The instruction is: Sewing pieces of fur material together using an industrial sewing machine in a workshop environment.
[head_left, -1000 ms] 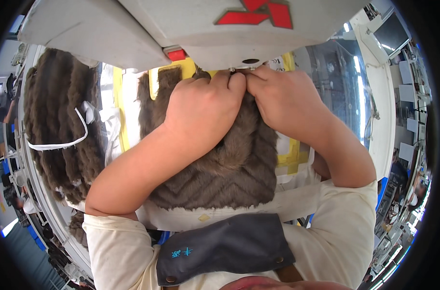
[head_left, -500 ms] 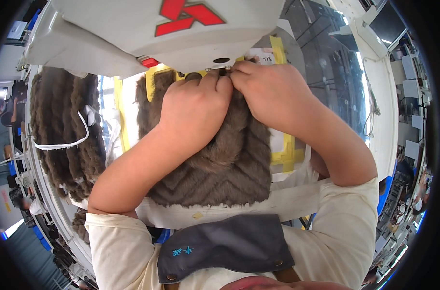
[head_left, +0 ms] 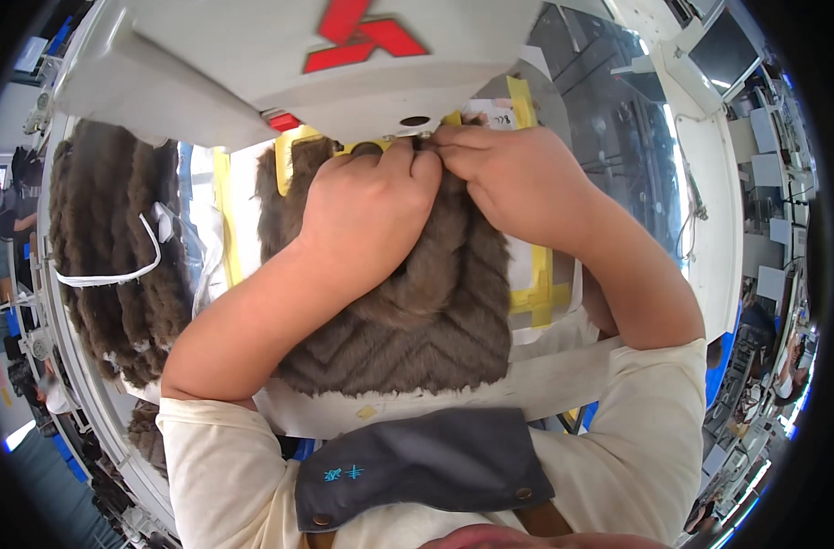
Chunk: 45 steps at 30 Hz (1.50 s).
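A brown fur piece (head_left: 408, 343) with a chevron pattern lies on the work surface in front of me, its upper part running up under the white sewing machine head (head_left: 216, 64). My left hand (head_left: 371, 206) rests on the fur with bent fingers, closed on its upper part. From the right, my right hand (head_left: 518, 178) pinches the same fur close beside the left fingertips. Both sets of fingertips meet just below the machine head. It and the knuckles partly hide what lies between them, and no needle can be made out.
At the left lie more brown fur strips (head_left: 106, 210) with a white cord (head_left: 129, 276) across them. Yellow tape (head_left: 538, 299) marks the surface around the fur. A dark screen (head_left: 724, 57) stands at the upper right, beyond a transparent sheet (head_left: 609, 137).
The whole view has shifted slightly. My two hands keep their closed grip on the fur beneath the machine head, with only a slight shift of the right fingers.
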Motion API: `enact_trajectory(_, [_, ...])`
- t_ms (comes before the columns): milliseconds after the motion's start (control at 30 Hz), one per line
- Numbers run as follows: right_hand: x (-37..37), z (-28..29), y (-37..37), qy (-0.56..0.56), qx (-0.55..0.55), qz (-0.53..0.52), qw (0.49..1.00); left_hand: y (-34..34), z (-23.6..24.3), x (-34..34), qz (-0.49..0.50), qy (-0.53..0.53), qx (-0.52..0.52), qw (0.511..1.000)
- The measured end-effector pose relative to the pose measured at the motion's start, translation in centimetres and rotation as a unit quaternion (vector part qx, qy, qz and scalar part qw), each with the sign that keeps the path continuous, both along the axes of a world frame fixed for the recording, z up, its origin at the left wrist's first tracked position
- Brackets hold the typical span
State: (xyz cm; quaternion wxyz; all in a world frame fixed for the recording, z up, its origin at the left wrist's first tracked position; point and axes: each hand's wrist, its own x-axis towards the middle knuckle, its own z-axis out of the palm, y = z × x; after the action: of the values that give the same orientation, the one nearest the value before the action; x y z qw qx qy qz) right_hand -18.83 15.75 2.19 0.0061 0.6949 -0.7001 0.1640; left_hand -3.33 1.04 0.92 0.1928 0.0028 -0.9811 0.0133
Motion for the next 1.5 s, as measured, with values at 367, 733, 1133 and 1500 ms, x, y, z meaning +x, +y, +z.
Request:
enact_trajectory(367, [-1.1,0.8,-1.2,-0.085,0.054,-0.058,0.993,0.2,1.6,2.4,-0.06,-0.03,-0.014,0.998])
enact_trajectory(733, [-0.8,1.5,-1.9,-0.148,0.102,-0.098,0.979,1.4,0.6,3.3,-0.049,-0.07,0.024,0.996])
enact_trajectory(1133, [-2.5,0.9,-2.1,-0.17,0.103,-0.135,0.971,0.9,0.1,2.5,-0.04,-0.05,0.004,0.998])
enact_trajectory(1500, [-4.4,-0.2,-3.0,-0.095,0.087,-0.175,0.976,-0.2,0.3,1.4,-0.054,-0.059,0.014,0.997])
